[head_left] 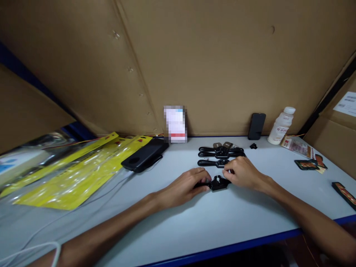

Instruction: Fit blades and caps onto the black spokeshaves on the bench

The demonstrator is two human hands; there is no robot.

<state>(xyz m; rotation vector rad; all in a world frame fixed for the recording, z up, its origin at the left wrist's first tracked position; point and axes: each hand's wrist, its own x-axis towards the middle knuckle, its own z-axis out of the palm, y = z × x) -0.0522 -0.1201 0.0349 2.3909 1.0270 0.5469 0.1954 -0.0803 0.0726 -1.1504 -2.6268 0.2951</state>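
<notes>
A black spokeshave [219,183] lies low over the grey table. My left hand [190,183] is closed round its left handle. My right hand [244,173] is at the spokeshave's right end, thumb and fingers pinched together; what they grip, if anything, is hidden. Just beyond, a second spokeshave [209,163] rests on the table, its right part covered by my right hand. Further back more black spokeshaves [207,154] lie in rows, with small metal blades [217,145] behind them. A small black part [253,146] sits to their right.
Yellow-and-clear plastic packaging [75,181] spreads over the left, beside a black device [144,155] with a cable. At the back stand a blurred lit screen [175,124], a dark phone [256,126] and a white bottle [281,126]. Cards [306,164] lie right. Cardboard walls [211,66] enclose the table.
</notes>
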